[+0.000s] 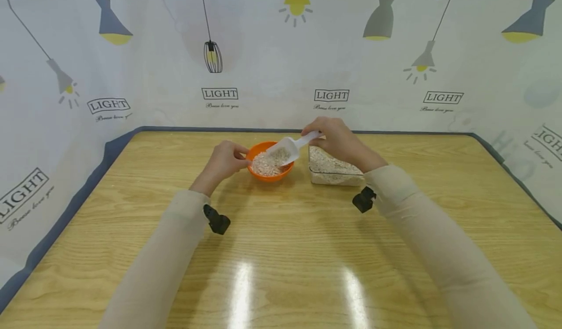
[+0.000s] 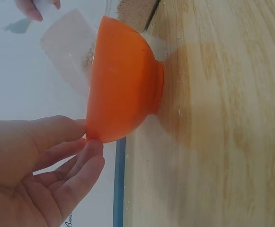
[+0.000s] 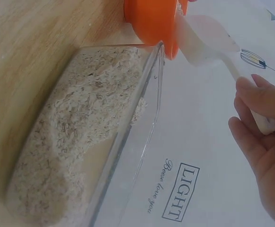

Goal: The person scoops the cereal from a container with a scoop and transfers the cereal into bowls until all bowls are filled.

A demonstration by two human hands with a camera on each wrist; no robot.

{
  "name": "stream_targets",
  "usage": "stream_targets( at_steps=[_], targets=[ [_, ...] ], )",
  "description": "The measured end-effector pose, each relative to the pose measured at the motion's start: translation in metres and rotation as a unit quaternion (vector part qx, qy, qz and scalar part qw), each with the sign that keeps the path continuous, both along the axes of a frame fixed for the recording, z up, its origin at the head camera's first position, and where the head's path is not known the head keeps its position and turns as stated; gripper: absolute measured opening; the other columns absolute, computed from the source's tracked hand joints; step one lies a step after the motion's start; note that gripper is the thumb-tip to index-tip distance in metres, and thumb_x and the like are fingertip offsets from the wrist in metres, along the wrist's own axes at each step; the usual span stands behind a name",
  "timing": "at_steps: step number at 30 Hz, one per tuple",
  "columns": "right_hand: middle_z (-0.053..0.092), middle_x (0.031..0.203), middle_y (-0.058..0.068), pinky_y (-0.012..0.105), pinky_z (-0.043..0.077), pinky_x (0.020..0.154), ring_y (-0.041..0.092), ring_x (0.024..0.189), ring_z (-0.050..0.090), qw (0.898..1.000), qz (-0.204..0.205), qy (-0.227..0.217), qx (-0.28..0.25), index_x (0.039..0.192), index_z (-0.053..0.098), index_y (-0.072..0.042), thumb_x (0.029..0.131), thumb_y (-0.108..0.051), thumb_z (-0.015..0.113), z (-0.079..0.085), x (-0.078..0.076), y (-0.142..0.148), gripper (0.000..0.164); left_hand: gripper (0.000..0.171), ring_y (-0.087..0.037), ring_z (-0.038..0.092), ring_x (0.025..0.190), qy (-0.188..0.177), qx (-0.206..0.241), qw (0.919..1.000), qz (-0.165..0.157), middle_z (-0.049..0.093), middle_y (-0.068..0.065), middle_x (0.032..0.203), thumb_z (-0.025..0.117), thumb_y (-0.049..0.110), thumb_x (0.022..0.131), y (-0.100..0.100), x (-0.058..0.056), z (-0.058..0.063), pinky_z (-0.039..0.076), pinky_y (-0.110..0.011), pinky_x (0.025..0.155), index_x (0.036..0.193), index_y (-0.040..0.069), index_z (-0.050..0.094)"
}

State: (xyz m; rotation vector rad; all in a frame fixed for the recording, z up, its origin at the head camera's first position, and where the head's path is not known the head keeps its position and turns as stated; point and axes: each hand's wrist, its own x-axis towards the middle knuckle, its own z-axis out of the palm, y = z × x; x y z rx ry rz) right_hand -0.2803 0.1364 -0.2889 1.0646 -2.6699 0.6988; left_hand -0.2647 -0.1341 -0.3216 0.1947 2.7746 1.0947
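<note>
Lamp-printed sheeting [image 1: 268,75] backs our table [image 1: 290,236]. At frame centre, our left hand [image 1: 224,160] pinches an orange bowl [image 1: 269,177]; our right hand [image 1: 335,136] grips a white scoop [image 1: 295,146] tilted over it, near a clear container [image 1: 335,179].

A plain, pale beige left sleeve [image 1: 154,256] and a matching, lightly creased right sleeve [image 1: 445,251] end short of the bare left hand [image 1: 223,162] and bare right hand [image 1: 337,137], with a compact, angular black left wrist module [image 1: 217,219] and a similar right wrist module [image 1: 364,200] fitted at the sleeves' far ends.
</note>
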Motion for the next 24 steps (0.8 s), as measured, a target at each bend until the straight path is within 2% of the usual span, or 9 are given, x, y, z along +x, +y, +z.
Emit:
stream_targets(
  at_steps=[9,19,24],
  targets=[
    [0.065,0.098,0.01,0.035,0.049,0.079,0.025,0.091,0.059,1.0,0.004,0.03,0.007,0.102,0.068,-0.002,0.079,0.0,0.069,0.008,0.006,0.001,0.023,0.035,-0.025,0.061,0.087,0.002,-0.001,1.0,-0.005,0.061,-0.017,0.106,0.064,0.009,0.085,0.0,-0.001,-0.002,0.052,-0.033,0.071,0.118,-0.001,0.061],
    [0.065,0.096,0.01,0.034,0.049,0.077,0.024,0.089,0.06,0.998,0.003,0.06,-0.013,0.099,0.069,-0.001,0.076,0.004,0.07,0.011,0.008,0.008,0.024,0.035,-0.026,0.061,0.088,0.002,0.0,1.0,-0.004,0.06,-0.017,0.107,0.064,0.009,0.086,0.0,0.0,-0.001,0.052,-0.033,0.072,0.118,-0.002,0.06],
    [0.065,0.097,0.011,0.035,0.049,0.079,0.026,0.09,0.06,0.998,-0.006,0.058,-0.028,0.098,0.068,-0.001,0.075,0.005,0.07,0.011,0.009,0.013,0.023,0.035,-0.026,0.061,0.087,0.002,0.001,1.0,-0.006,0.06,-0.018,0.107,0.064,0.01,0.086,-0.001,0.001,-0.001,0.052,-0.034,0.072,0.119,-0.002,0.06]
  ],
)
